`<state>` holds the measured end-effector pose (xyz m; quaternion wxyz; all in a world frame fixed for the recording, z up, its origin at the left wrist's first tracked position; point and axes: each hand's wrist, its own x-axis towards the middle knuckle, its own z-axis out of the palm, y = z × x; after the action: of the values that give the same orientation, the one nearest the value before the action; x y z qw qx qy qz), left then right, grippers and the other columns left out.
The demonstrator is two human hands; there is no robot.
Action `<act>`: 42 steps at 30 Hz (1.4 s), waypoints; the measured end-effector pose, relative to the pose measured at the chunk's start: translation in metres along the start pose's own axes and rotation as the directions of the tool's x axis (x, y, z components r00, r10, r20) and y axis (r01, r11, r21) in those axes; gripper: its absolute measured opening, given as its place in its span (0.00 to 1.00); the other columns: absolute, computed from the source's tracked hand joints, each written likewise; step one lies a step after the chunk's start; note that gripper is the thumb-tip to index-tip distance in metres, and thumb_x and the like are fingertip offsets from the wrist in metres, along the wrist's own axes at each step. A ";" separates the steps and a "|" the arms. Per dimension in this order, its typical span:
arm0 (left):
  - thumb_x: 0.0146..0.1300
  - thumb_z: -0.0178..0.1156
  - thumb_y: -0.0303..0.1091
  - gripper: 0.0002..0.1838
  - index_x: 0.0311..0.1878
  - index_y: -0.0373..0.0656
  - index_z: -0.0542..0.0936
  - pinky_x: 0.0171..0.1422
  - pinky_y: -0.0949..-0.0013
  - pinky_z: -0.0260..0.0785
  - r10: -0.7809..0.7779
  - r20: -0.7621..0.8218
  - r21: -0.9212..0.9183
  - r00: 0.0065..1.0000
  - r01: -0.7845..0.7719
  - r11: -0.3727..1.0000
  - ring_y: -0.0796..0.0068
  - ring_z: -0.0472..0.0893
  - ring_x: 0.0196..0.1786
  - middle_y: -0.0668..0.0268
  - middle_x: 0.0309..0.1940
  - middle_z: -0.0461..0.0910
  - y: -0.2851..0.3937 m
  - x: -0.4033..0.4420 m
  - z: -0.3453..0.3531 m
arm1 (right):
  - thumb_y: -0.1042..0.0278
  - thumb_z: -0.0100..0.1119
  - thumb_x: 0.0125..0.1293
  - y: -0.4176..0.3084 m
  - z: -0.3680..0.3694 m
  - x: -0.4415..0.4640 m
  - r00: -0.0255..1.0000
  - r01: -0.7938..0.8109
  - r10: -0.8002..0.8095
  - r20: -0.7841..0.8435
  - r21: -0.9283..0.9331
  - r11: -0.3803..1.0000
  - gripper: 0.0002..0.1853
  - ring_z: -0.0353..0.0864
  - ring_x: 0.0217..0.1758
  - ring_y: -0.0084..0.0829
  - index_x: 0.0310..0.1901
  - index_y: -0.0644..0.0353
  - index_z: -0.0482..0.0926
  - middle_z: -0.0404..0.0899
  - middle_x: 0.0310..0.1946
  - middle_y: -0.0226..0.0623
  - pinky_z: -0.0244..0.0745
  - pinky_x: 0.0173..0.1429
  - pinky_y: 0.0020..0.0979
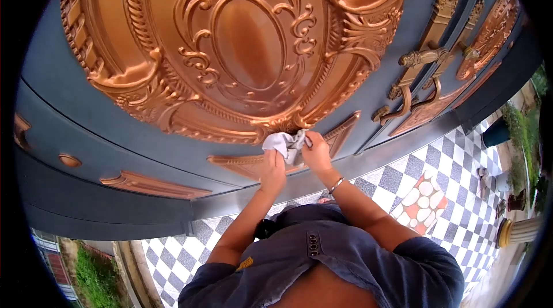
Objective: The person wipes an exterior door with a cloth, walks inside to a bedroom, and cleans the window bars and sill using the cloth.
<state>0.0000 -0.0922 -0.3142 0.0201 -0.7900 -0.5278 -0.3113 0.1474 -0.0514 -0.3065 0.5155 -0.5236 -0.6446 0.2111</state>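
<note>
A crumpled white cloth [286,145] is held between my two hands, against the lower edge of a large copper-coloured ornate panel [250,43] on a dark grey door [173,149]. My left hand [273,168] has its fingers closed on the cloth's lower left side. On the cloth's right side, my right hand [317,151] pinches its edge; a bracelet [336,185] circles that wrist. Just below the cloth lies a copper triangular moulding [239,165], partly hidden by my hands.
Ornate brass handles [423,57] stick out from the door at the right. Below is a checkered floor [455,161] with a stone-pattern inset [422,203]. Plant pots [496,134] and a column [521,231] stand at the far right.
</note>
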 end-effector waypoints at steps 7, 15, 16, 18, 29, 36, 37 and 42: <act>0.52 0.51 0.23 0.19 0.49 0.29 0.70 0.62 0.54 0.61 0.148 -0.064 -0.090 0.987 -0.154 0.984 0.45 0.68 0.56 0.46 0.52 0.68 0.024 0.041 -0.018 | 0.75 0.54 0.60 -0.035 -0.017 0.048 0.919 0.028 0.039 -0.393 0.162 0.986 0.16 0.74 0.39 0.38 0.50 0.67 0.70 0.72 0.41 0.45 0.71 0.42 0.32; 0.49 0.51 0.22 0.22 0.51 0.27 0.68 0.59 0.54 0.61 0.025 0.118 -0.224 0.993 0.002 0.975 0.42 0.68 0.54 0.43 0.47 0.70 0.022 0.020 -0.025 | 0.79 0.53 0.58 -0.034 -0.015 0.029 0.978 -0.099 0.115 -0.172 0.101 0.990 0.14 0.74 0.43 0.49 0.48 0.64 0.70 0.73 0.39 0.48 0.71 0.47 0.37; 0.49 0.51 0.21 0.22 0.51 0.26 0.68 0.60 0.54 0.61 0.083 0.049 -0.234 0.995 -0.069 0.970 0.42 0.68 0.54 0.43 0.46 0.70 0.025 0.027 -0.027 | 0.80 0.51 0.58 -0.035 -0.024 0.033 0.964 0.045 -0.048 -0.261 -0.019 0.999 0.17 0.73 0.45 0.51 0.51 0.65 0.69 0.72 0.43 0.48 0.70 0.49 0.37; 0.49 0.50 0.20 0.23 0.52 0.26 0.67 0.60 0.54 0.61 0.135 -0.022 -0.239 0.991 -0.136 0.961 0.42 0.68 0.54 0.43 0.46 0.69 0.030 0.034 -0.023 | 0.80 0.50 0.57 -0.040 -0.034 0.044 0.938 0.076 -0.126 -0.322 -0.165 0.983 0.20 0.71 0.46 0.51 0.53 0.67 0.67 0.70 0.45 0.50 0.70 0.50 0.38; 0.49 0.47 0.16 0.29 0.59 0.25 0.61 0.60 0.53 0.60 0.136 0.064 -0.331 0.989 -0.108 0.938 0.40 0.67 0.55 0.40 0.52 0.66 0.026 0.017 -0.005 | 0.69 0.51 0.54 -0.032 -0.028 0.036 0.977 0.058 -0.183 -0.107 -0.695 0.717 0.28 0.70 0.47 0.42 0.58 0.69 0.62 0.69 0.45 0.44 0.64 0.45 0.38; 0.48 0.47 0.15 0.27 0.56 0.25 0.63 0.59 0.54 0.60 0.114 0.080 -0.427 0.990 -0.069 0.902 0.42 0.68 0.52 0.42 0.49 0.67 0.031 0.016 0.000 | 0.70 0.51 0.55 -0.017 -0.012 0.019 0.988 0.150 -0.143 0.064 -0.649 0.746 0.27 0.69 0.47 0.41 0.57 0.69 0.62 0.69 0.43 0.44 0.64 0.46 0.38; 0.48 0.47 0.15 0.27 0.56 0.25 0.63 0.59 0.54 0.60 0.116 0.079 -0.428 0.990 -0.072 0.901 0.42 0.68 0.52 0.42 0.49 0.67 0.032 0.015 0.000 | 0.69 0.53 0.53 -0.016 -0.013 0.018 0.990 0.138 -0.109 0.085 -0.637 0.759 0.30 0.69 0.47 0.42 0.58 0.70 0.60 0.69 0.44 0.44 0.64 0.47 0.39; 0.47 0.45 0.14 0.31 0.61 0.27 0.60 0.63 0.54 0.58 0.083 0.089 -0.424 0.993 -0.038 0.905 0.40 0.65 0.57 0.40 0.55 0.64 0.036 0.015 -0.012 | 0.70 0.55 0.51 -0.032 -0.021 0.034 0.993 0.042 -0.101 -0.056 -0.642 0.765 0.34 0.69 0.47 0.43 0.60 0.72 0.58 0.68 0.43 0.45 0.64 0.47 0.39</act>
<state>0.0284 -0.1000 -0.2860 -0.1688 -0.8069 -0.4238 -0.3752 0.1545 -0.0386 -0.2573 0.3416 -0.6515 -0.6744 -0.0638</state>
